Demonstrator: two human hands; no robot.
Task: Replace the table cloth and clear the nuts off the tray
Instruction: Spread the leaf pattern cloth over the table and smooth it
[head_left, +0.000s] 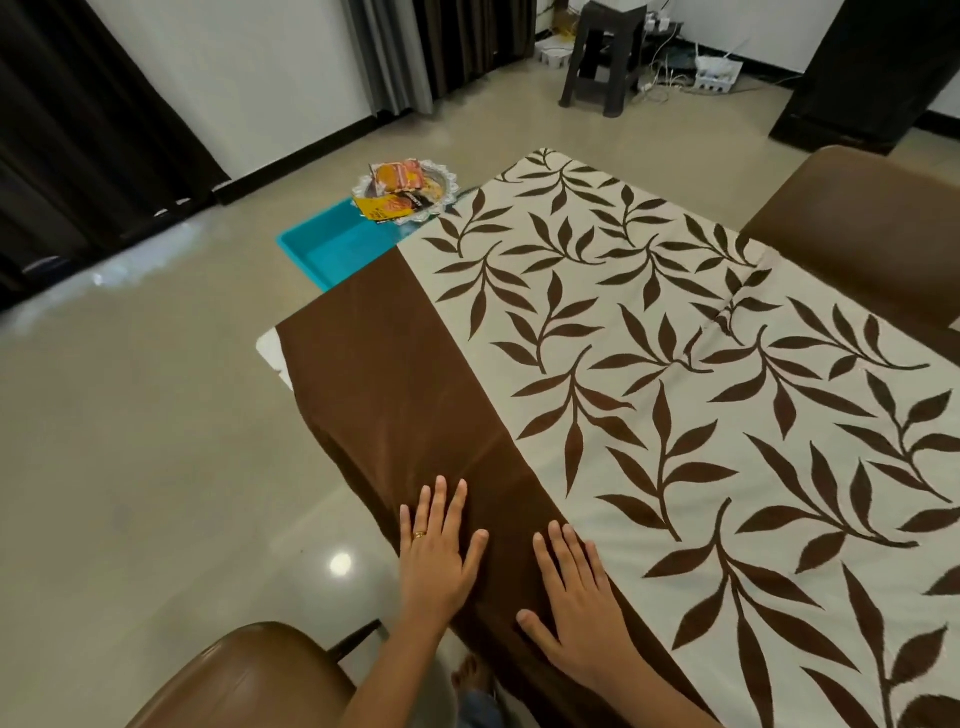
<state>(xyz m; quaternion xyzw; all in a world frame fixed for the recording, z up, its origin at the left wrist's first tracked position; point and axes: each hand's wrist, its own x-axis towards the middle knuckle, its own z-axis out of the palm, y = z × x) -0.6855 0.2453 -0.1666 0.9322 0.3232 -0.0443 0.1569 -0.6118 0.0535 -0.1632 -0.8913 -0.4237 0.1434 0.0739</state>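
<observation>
Pressing the left hand (434, 561) flat on the brown border of the table cloth (675, 364) at 7 o'clock, fingers straight and spread, gripping nothing. Resting the right hand (582, 618) flat just beside it at 6 o'clock, fingers straight and close together, likewise holding nothing. Cloth spread over the table (267, 348), white corner bare at 9 o'clock. At 11 o'clock, just past the cloth's far left edge, the teal tray (332, 244), with a lace-rimmed plate (447, 179) of packets (400, 179) at its far end.
</observation>
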